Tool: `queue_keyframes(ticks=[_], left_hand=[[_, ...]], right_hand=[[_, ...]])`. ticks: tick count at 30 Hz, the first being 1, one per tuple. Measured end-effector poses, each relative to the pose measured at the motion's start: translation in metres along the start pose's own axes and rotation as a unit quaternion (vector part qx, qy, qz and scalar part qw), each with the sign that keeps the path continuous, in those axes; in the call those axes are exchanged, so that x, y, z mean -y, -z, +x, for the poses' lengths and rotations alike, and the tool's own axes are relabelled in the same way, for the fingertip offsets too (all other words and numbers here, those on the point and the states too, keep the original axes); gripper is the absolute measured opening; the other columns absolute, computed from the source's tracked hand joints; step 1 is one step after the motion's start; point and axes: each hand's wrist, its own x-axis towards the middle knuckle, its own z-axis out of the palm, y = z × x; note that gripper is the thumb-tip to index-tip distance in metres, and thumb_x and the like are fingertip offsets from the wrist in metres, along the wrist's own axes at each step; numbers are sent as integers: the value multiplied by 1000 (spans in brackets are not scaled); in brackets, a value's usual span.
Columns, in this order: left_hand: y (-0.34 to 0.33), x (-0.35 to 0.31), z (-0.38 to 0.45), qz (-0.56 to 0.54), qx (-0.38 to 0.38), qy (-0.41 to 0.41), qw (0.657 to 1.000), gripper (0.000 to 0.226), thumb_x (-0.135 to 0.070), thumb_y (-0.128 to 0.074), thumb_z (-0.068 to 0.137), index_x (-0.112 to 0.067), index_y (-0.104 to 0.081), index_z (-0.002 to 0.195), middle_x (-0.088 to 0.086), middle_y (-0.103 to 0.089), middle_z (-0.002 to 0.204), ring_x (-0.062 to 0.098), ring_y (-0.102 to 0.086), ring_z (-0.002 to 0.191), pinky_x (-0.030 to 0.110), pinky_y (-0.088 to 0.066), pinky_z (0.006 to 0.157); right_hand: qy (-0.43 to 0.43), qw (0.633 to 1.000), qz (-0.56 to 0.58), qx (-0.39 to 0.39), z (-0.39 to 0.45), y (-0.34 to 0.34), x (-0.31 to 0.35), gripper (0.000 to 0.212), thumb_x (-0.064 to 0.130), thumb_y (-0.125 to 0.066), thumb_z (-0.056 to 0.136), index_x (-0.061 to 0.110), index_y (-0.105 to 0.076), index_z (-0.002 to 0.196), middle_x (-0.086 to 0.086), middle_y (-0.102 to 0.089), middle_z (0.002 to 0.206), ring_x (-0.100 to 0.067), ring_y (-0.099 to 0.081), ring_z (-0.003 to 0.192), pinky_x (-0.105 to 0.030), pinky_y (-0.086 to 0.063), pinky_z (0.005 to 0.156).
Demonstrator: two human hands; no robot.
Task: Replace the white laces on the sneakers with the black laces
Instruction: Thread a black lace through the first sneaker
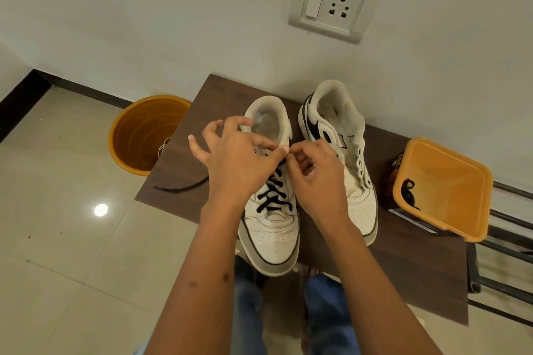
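Two white sneakers stand on a dark wooden table [403, 268]. The left sneaker [271, 242] carries a black lace [274, 196] crossed through its lower eyelets. Its loose end [181, 188] trails left across the table. My left hand [239, 161] and my right hand [314, 173] meet over the upper eyelets. Each pinches the black lace there with thumb and forefinger. The right sneaker [346, 135] has no lace in its eyelets. Another black lace [409, 193] lies in a yellow square container [450, 190] at the right.
An orange round tub [138, 135] stands on the tiled floor left of the table, with a white lace [163, 147] hanging at its rim. A wall socket [331, 6] is above. A metal rack [507, 242] sits to the right. My legs are under the table's front edge.
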Motion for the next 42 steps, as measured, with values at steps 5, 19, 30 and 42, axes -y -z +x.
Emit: queue_keyframes(ticks=[5,19,30,42], left_hand=[[2,4,1,1,-49,4,999,16,-58,-74,74,-43,-73,80,-18,-42,140,22,-15,142,59,6,116],[14,14,-1,-34,-37,36,998,7,-59,-68,80,-52,-68,83,-15,-44,139,23,-21,138,57,-4,115],[13,13,0,-79,-28,70,994,7,-52,-68,84,-47,-71,87,-23,-54,118,18,-29,135,59,-3,116],[13,14,-1,-45,-27,50,997,17,-59,-62,86,-47,-72,94,-25,-55,104,-3,-47,96,63,-8,116]], right_hand=[[-64,992,2,-104,0,22,-4,9,9,-67,76,12,-61,69,1,-53,76,-8,-49,65,-12,-38,58],[48,984,-164,-49,-1,-2,-9,11,23,-71,86,21,-74,97,2,-56,110,-13,-30,105,-32,-38,90],[-99,941,-194,-259,6,46,-24,19,23,-59,96,11,-59,111,-15,-42,128,-28,-36,109,-27,-27,86],[-62,981,-113,-145,3,31,-19,13,9,-57,96,10,-69,99,-2,-67,91,-14,-47,85,-27,-37,71]])
